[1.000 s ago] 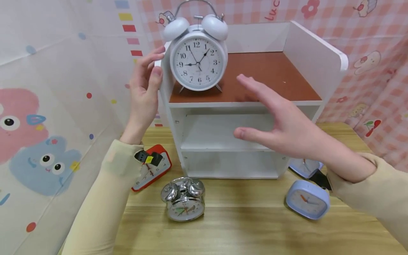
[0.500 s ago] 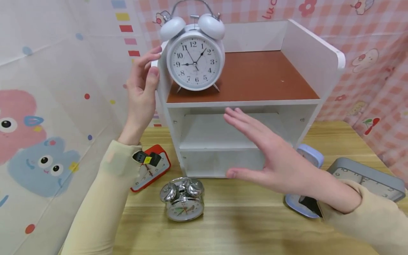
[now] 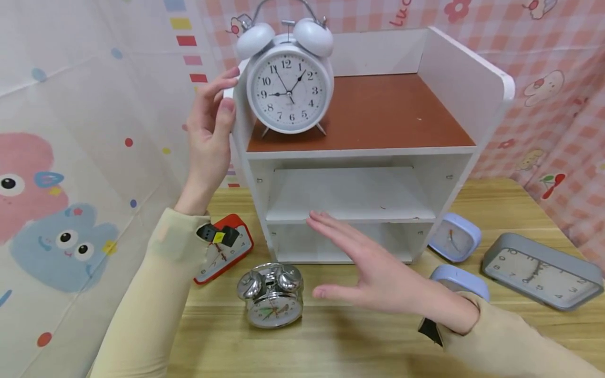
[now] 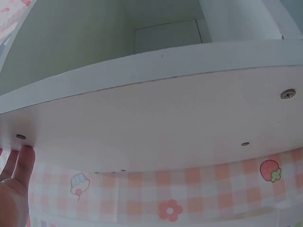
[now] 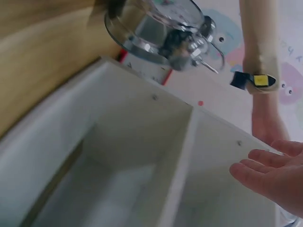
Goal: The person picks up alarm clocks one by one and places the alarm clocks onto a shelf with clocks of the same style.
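Observation:
A white twin-bell alarm clock stands upright on the brown top of a small white shelf unit, at its left end. My left hand rests against the unit's left side panel, beside this clock. In the left wrist view its fingers lie on the panel's outer face. My right hand holds nothing, its fingers extended and thumb apart, in front of the lower shelf. A silver twin-bell alarm clock stands on the table to its left. Both hands have cream sleeves.
A red clock lies partly behind the left wrist. Right of the unit are a lavender clock, a second lavender clock partly covered by the right arm, and a grey clock. A wooden table bears them.
My right hand has come down and left, from before the unit's top to before its lower shelf, baring the grey clock and a lavender one. The left hand stays on the panel.

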The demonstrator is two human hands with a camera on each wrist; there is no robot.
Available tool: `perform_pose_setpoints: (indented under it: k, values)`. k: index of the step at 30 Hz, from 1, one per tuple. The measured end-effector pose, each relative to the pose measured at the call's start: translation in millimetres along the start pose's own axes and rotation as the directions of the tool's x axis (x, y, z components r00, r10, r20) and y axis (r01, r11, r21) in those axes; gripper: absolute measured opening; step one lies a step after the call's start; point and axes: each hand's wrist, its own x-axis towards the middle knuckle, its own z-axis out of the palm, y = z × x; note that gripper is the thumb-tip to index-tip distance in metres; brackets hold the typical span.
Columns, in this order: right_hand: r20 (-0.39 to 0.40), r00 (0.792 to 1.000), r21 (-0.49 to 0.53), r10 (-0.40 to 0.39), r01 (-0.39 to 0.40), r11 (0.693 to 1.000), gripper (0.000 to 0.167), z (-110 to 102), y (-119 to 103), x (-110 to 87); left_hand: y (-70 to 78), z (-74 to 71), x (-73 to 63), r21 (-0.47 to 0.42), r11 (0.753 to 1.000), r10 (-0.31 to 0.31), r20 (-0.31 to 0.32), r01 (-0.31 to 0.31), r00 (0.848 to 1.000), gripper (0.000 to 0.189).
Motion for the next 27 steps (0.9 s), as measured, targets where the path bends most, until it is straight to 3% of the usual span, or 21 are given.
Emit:
perform_pose_setpoints:
  k: [12,27]
  values:
    - [0.089,0.987,0.094,0.132,-0.140,0.986,0.097,41,18,-2.5,0.6,1.5,1.3,-0.010,1.000,-0.012,-0.020,0.012,1.000,0.041]
    - [0.124,0.973,0.134,0.195,-0.211,0.968,0.096,86,45,4.7,-0.5,1.2,0.7,-0.026,1.000,-0.015,-0.015,0.014,1.000,0.039]
